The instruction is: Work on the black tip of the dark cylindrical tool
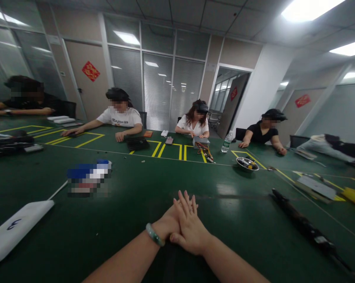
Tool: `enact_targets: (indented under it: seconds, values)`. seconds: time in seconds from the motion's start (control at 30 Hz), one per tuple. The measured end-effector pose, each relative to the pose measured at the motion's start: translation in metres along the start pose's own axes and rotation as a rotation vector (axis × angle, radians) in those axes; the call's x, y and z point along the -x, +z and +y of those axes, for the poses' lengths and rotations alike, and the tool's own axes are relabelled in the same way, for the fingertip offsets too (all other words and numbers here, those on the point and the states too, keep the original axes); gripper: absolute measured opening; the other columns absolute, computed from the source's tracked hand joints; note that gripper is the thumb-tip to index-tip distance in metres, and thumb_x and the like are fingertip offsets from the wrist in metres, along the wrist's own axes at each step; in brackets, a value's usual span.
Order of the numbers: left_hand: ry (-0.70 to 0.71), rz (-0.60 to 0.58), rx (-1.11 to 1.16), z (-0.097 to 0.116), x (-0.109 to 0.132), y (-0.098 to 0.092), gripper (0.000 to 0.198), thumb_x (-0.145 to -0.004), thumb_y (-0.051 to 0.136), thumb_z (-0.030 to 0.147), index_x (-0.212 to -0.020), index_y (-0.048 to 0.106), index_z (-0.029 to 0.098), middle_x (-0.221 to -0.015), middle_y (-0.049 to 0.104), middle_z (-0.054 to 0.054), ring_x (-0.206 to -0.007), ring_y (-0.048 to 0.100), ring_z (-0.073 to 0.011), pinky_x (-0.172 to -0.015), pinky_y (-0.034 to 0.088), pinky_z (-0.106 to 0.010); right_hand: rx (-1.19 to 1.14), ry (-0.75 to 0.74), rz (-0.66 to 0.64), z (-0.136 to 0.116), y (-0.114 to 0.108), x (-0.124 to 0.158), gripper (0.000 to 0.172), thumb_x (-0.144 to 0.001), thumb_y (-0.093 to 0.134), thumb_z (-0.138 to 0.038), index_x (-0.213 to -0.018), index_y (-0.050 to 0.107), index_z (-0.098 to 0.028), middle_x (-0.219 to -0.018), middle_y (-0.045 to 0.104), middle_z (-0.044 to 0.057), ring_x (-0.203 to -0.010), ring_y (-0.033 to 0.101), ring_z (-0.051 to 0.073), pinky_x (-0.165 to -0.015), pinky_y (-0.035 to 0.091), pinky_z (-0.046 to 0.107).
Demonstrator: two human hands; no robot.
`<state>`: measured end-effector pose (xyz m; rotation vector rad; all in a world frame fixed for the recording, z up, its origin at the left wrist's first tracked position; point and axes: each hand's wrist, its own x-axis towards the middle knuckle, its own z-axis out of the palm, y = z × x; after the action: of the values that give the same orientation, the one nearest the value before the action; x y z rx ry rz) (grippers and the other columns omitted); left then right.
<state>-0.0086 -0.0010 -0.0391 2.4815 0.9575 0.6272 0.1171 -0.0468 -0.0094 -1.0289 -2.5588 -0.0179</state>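
Both my hands rest on the green table (130, 220) near its front edge. My right hand (189, 226) lies flat on top of my left hand (168, 224), fingers stretched out and pointing away from me. A pale green bangle (154, 235) circles my left wrist. Neither hand holds anything. The nearest object is a white power bank (16, 230) far to the left.
A blurred blue and white item (89, 179) lies left of centre. A black folded umbrella (304, 226) lies at right, with a metal bowl (247, 163), a water bottle (227, 142) and a power supply with wires (202, 143) beyond. Several people sit around the far side.
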Motion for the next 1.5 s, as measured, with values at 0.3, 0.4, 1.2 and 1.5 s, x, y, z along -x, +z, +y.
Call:
enact_targets:
  seconds: [0.3,0.4,1.2,1.5]
  values:
    - [-0.049,-0.106,0.009,0.002,0.008,-0.031,0.064,-0.092,0.045,0.055,-0.149,0.029,0.029,-0.156,0.025,-0.003,-0.144,0.021,-0.0234,-0.118,0.018,-0.044,0.391,0.607,0.281,0.109,-0.027,0.074,0.07,-0.096,0.032,-0.051,-0.153,0.011,-0.017,-0.158,-0.001,0.01,-0.144,0.002,0.032,-0.114,0.009,0.056]
    - [-0.071,-0.109,0.036,0.004,0.01,-0.034,0.062,-0.093,0.043,0.056,-0.148,0.029,0.033,-0.155,0.026,0.0,-0.144,0.022,-0.0224,-0.118,0.02,-0.045,0.55,0.967,0.432,0.17,-0.051,0.14,0.073,-0.094,0.027,-0.052,-0.151,0.013,-0.009,-0.156,0.001,0.017,-0.143,0.0,0.034,-0.113,0.008,0.057]
    - [-0.126,-0.103,0.068,0.002,0.007,-0.032,0.06,-0.093,0.038,0.061,-0.147,0.032,0.035,-0.155,0.027,0.0,-0.144,0.022,-0.0247,-0.116,0.021,-0.048,0.428,1.458,0.226,0.27,-0.13,0.342,0.061,-0.084,0.034,-0.061,-0.129,0.055,-0.025,-0.127,0.052,0.017,-0.108,0.052,0.043,-0.078,0.043,0.06]
    - [-0.164,-0.005,0.091,0.008,0.0,-0.023,0.058,-0.093,0.04,0.059,-0.145,0.036,0.034,-0.151,0.037,0.0,-0.141,0.03,-0.025,-0.113,0.03,-0.048,0.119,1.004,0.19,0.246,-0.11,0.309,0.054,-0.078,0.047,-0.057,-0.122,0.058,-0.027,-0.122,0.058,0.008,-0.108,0.056,0.031,-0.085,0.047,0.042]
